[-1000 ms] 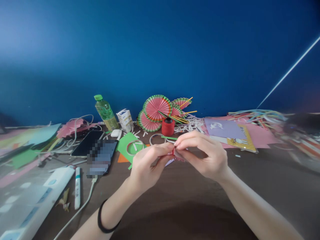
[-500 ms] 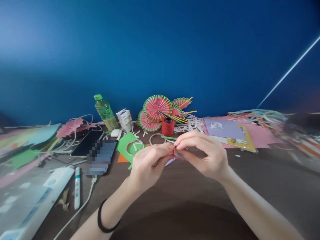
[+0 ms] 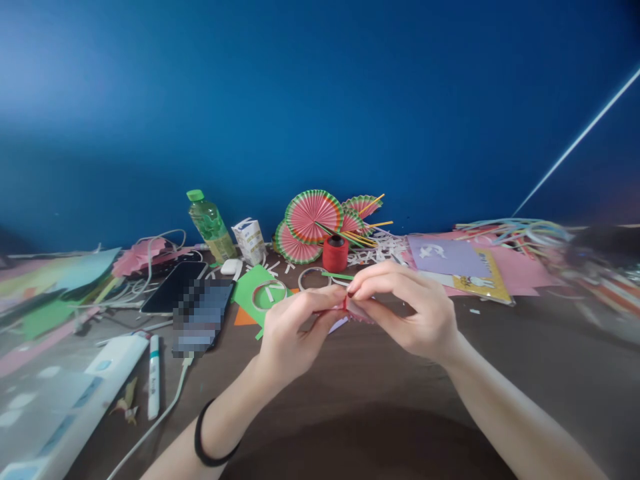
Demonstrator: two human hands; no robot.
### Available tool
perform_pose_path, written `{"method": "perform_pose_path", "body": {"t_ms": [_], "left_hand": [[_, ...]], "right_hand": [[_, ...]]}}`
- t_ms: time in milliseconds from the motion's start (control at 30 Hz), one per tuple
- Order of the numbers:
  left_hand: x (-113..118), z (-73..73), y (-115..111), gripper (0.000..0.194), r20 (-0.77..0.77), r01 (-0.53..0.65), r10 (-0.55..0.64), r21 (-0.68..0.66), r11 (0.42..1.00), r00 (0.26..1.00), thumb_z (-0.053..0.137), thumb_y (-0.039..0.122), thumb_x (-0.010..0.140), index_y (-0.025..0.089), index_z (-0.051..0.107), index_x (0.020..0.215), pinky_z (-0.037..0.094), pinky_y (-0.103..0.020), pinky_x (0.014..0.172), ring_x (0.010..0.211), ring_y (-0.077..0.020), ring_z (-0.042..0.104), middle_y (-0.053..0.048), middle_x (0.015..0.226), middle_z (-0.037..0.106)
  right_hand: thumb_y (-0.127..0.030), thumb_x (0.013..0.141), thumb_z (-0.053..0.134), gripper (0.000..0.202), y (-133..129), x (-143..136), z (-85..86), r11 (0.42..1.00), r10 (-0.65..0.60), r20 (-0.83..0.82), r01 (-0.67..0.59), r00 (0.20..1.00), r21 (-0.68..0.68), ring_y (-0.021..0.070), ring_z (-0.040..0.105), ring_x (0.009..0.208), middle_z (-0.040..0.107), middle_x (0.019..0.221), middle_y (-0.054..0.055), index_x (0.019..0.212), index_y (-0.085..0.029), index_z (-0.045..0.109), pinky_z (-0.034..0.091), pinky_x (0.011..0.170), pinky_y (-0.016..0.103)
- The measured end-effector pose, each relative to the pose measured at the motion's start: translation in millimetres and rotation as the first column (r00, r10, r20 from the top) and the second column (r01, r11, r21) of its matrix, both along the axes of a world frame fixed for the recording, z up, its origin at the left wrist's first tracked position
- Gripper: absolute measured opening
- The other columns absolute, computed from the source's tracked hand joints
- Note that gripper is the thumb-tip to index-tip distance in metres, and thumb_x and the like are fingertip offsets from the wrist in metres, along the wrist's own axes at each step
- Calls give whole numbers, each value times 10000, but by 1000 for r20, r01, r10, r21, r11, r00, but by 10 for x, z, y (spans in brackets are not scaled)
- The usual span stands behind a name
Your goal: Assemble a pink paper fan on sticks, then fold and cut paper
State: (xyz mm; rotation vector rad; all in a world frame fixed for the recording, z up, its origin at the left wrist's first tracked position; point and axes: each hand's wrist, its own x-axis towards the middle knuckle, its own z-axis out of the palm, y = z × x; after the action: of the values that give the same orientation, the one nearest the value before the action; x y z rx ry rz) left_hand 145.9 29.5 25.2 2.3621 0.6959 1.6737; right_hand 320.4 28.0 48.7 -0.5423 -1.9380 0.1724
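Between my hands is a small pink and red piece (image 3: 356, 312), mostly covered by my fingers; it looks like paper. My left hand (image 3: 295, 327) pinches its left side with thumb and forefinger. On the right side, my right hand (image 3: 407, 307) grips it with fingertips pressed together. The fingertips of both hands nearly touch. Just beyond them stands a spool of red thread (image 3: 335, 255). Pink pleated paper fans with green rims (image 3: 314, 217) lean behind the spool.
A green sheet (image 3: 250, 290) with a tape ring (image 3: 269, 295) lies left of my hands. Farther left are a phone (image 3: 213, 317), a marker (image 3: 154, 377), a bottle (image 3: 213, 227) and a small box (image 3: 250, 241). Purple paper (image 3: 445, 255) and a yellow packet (image 3: 483, 280) lie right.
The pink and red piece shows slightly more between my fingertips, which have shifted a little. Both hands keep their pinching hold.
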Motion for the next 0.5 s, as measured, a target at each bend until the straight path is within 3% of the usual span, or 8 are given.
{"method": "perform_pose_path", "body": {"t_ms": [367, 500], "left_hand": [[-23, -10, 26, 207, 26, -10, 10, 0, 1000, 1000, 604, 59, 768, 186, 579, 930, 543, -162, 664, 829, -121, 666, -28, 901, 705], [-16, 6, 33, 167, 3, -6, 6, 59, 998, 1000, 603, 79, 776, 180, 577, 907, 551, -193, 708, 831, -134, 670, -36, 893, 708]], "right_hand": [[-74, 798, 563, 103, -8, 13, 13, 999, 41, -9, -41, 999, -12, 147, 617, 808, 652, 841, 59, 829, -168, 587, 512, 696, 267], [-66, 794, 569, 116, 1, 7, 11, 998, 49, -38, -51, 998, -31, 148, 613, 816, 654, 835, 53, 836, -172, 589, 509, 710, 277]]}}
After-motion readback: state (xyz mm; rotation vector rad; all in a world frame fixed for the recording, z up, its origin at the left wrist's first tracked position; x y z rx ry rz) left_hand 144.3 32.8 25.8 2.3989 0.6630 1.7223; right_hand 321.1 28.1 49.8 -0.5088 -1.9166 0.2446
